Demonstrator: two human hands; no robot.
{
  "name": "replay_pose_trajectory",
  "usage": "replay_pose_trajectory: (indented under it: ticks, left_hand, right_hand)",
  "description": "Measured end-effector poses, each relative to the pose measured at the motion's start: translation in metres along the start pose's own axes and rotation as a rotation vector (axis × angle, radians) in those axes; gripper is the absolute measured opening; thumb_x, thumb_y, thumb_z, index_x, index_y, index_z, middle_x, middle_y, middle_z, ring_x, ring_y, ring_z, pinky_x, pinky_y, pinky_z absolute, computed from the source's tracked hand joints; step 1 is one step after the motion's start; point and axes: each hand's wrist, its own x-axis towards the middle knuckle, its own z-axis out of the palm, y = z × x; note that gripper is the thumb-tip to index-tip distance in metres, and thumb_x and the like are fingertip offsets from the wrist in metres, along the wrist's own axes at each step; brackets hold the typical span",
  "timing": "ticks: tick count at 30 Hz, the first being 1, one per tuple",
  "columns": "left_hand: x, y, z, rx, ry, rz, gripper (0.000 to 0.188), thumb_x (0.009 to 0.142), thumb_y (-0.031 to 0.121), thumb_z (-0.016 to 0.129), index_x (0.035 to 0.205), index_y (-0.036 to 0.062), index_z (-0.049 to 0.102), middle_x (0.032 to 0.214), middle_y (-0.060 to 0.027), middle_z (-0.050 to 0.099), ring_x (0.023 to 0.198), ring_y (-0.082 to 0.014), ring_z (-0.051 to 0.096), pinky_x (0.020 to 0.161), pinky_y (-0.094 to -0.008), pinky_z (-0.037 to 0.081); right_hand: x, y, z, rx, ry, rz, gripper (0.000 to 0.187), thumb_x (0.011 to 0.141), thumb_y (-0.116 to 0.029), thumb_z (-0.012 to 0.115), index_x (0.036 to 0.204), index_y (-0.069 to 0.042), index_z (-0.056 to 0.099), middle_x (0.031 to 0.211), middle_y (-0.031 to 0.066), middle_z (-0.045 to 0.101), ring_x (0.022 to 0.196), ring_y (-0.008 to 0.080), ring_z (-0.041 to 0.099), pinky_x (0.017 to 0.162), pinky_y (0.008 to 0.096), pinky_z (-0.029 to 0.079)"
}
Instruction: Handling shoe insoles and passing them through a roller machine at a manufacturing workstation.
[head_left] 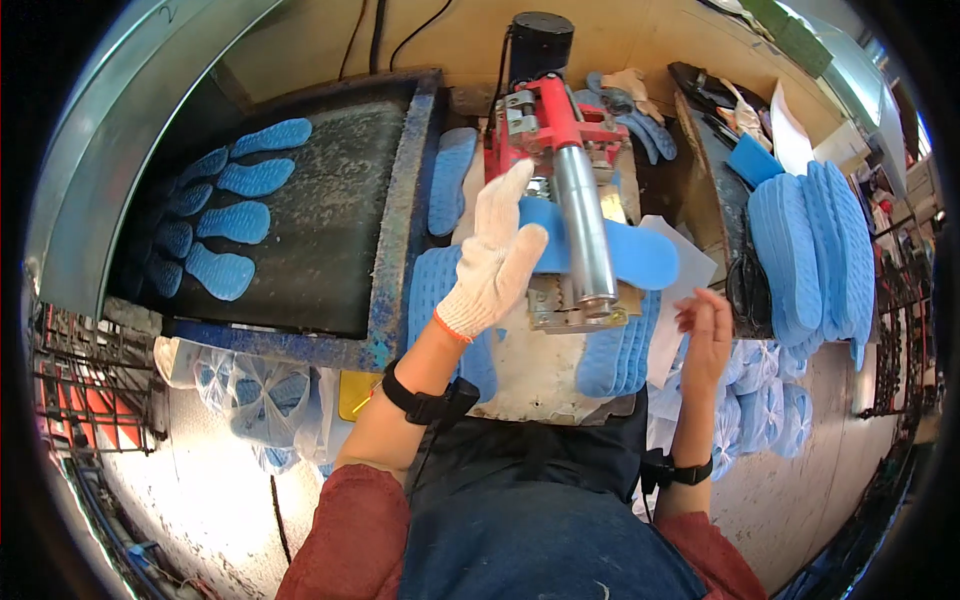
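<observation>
A blue insole [640, 255] lies crosswise beneath the metal roller [585, 225] of a small red machine [562, 115], its rounded end sticking out to the right. At the insole's left end is my left hand [490, 260] in a white knit glove, fingers stretched out and thumb spread over the insole's edge. Whether the glove presses on the insole I cannot tell. My bare right hand [707, 325] hangs just below and right of the insole's rounded end, apart from it, fingers loosely bent with nothing in them.
On the left, a dark conveyor belt [320, 220] carries several blue insoles [235, 222]. More stand stacked before the machine [615, 350] and on the right-hand shelf [790, 255]. A white sheet [685, 255] lies beside the roller. Bagged insoles [265, 390] sit below the conveyor.
</observation>
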Motion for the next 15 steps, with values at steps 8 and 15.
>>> replay_pose_trajectory:
  ticks: [8, 15]
  left_hand:
    - [-0.090, 0.007, -0.012, -0.380, -0.073, -0.461, 0.056, 0.104, 0.037, 0.028, 0.144, -0.0020, 0.029, 0.146, -0.0125, 0.034, 0.137, -0.0191, 0.029, 0.114, -0.0310, 0.020]
    - [-0.122, 0.076, -0.076, -1.670, 0.104, -0.859, 0.046, 0.104, 0.037, 0.028, 0.124, 0.0009, 0.049, 0.118, -0.0079, 0.057, 0.112, -0.0162, 0.052, 0.101, -0.0340, 0.038]
  right_hand:
    - [-0.043, 0.098, 0.103, -0.135, -0.679, 0.423, 0.028, 0.094, -0.013, 0.052, 0.118, 0.002, 0.052, 0.103, 0.0136, 0.065, 0.096, 0.0160, 0.061, 0.079, 0.0287, 0.049]
    - [-0.035, 0.138, 0.191, 0.117, -0.598, 0.500, 0.041, 0.085, -0.012, 0.064, 0.121, 0.001, 0.052, 0.104, 0.0100, 0.063, 0.090, 0.0175, 0.061, 0.076, 0.0301, 0.050]
